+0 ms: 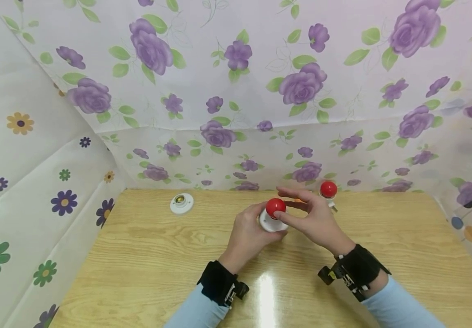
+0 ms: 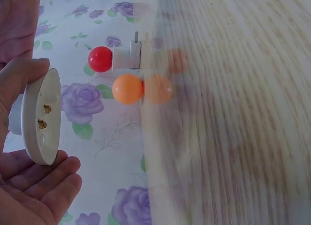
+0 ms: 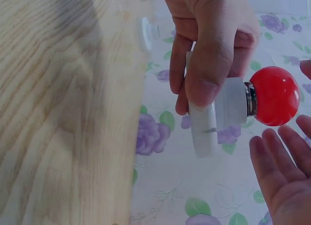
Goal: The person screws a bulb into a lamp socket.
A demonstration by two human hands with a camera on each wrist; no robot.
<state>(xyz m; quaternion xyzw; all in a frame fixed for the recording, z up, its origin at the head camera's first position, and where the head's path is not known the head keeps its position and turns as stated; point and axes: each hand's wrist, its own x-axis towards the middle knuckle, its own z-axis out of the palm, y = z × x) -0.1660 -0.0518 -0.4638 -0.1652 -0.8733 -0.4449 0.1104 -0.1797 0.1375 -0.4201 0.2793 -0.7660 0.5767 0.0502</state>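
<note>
My left hand (image 1: 247,230) grips a round white lamp holder (image 3: 201,132) by its base, thumb on one side and fingers on the other. A red bulb (image 3: 278,95) sits in the holder's socket, its metal collar partly showing. In the left wrist view, two brass screws show on the underside of the base, which is held above the table. My right hand (image 1: 315,221) is beside the bulb with fingers spread and slightly bent. Its thumb overlaps the bulb in the head view, while its fingers stand apart from it in the right wrist view.
A second red bulb (image 1: 328,188) stands in a white plug-in holder (image 2: 127,56) with pins at the back of the wooden table (image 1: 149,269). Near it lies an orange bulb (image 2: 127,89). Back left is a bulbless white lamp holder (image 1: 181,205). A flowered cloth (image 1: 203,105) hangs behind.
</note>
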